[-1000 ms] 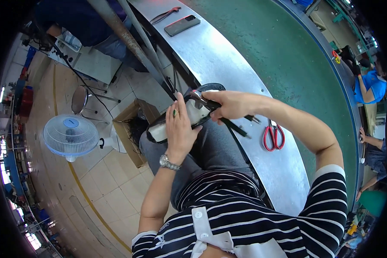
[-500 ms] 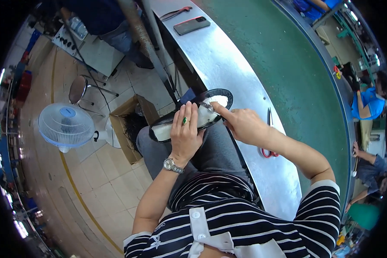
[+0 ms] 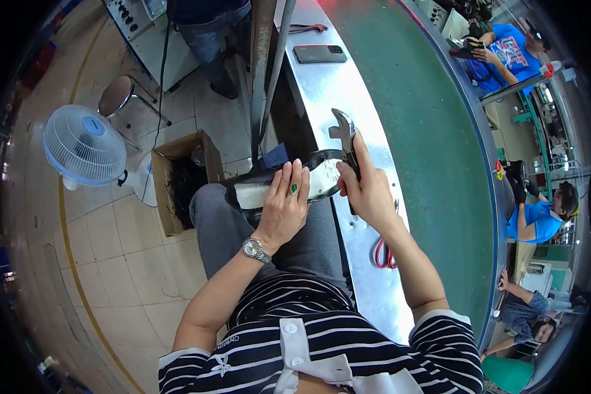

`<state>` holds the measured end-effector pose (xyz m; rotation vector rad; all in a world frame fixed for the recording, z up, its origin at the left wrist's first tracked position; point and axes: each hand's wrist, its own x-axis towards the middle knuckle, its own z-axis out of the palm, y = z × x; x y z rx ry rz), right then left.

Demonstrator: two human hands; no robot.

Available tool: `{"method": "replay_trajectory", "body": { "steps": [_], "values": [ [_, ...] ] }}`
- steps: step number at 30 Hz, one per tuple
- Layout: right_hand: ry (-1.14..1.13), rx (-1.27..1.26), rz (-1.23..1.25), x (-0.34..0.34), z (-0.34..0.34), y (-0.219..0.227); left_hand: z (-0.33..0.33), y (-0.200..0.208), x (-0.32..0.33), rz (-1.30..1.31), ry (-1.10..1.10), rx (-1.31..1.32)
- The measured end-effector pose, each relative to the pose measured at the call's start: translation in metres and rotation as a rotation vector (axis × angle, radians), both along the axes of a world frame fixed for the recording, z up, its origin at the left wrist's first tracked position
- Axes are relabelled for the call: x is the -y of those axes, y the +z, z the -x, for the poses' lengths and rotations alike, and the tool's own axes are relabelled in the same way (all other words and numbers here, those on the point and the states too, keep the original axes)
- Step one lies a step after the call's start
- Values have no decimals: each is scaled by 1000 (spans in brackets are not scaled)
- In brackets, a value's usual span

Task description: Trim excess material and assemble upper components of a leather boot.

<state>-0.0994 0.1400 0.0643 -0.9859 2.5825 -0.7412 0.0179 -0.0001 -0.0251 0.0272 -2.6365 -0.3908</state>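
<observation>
A black shoe upper on a last [image 3: 251, 196] lies sole side up across my thighs, its pale underside showing inside a black rim. My left hand [image 3: 284, 209] grips it over the middle, fingers straight across the sole. In my right hand [image 3: 373, 197] is a pair of metal lasting pincers [image 3: 343, 125], its curved head pointing up beyond the toe end. The right fingers close around the handles, and the thumb is by the toe. My right hand partly hides the toe.
To the right runs a metal bench edge [image 3: 328, 85] beside a green belt [image 3: 427, 131]. It bears a phone [image 3: 320, 54], pliers [image 3: 307, 28] and red-handled scissors [image 3: 382, 255]. A cardboard box [image 3: 211, 159], fan [image 3: 85, 146] and stool [image 3: 116, 94] stand left. People sit across the belt.
My right hand has turned upright and lifted the pincers off the sole, so their head now shows above the toe. My left hand keeps its place on the shoe. The whole view has shifted.
</observation>
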Motion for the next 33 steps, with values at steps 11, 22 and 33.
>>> {"method": "replay_trajectory", "body": {
  "steps": [11, 22, 33],
  "values": [
    [-63, -63, -209, -6, 3, -15, 4, 1, -1, -2, -14, -6],
    [5, 66, -180, -3, 7, 4, 3, -5, -1, -4, 23, -10],
    [0, -18, -113, 4, -6, 2, 4, 1, -4, -36, 6, -41]
  ]
}}
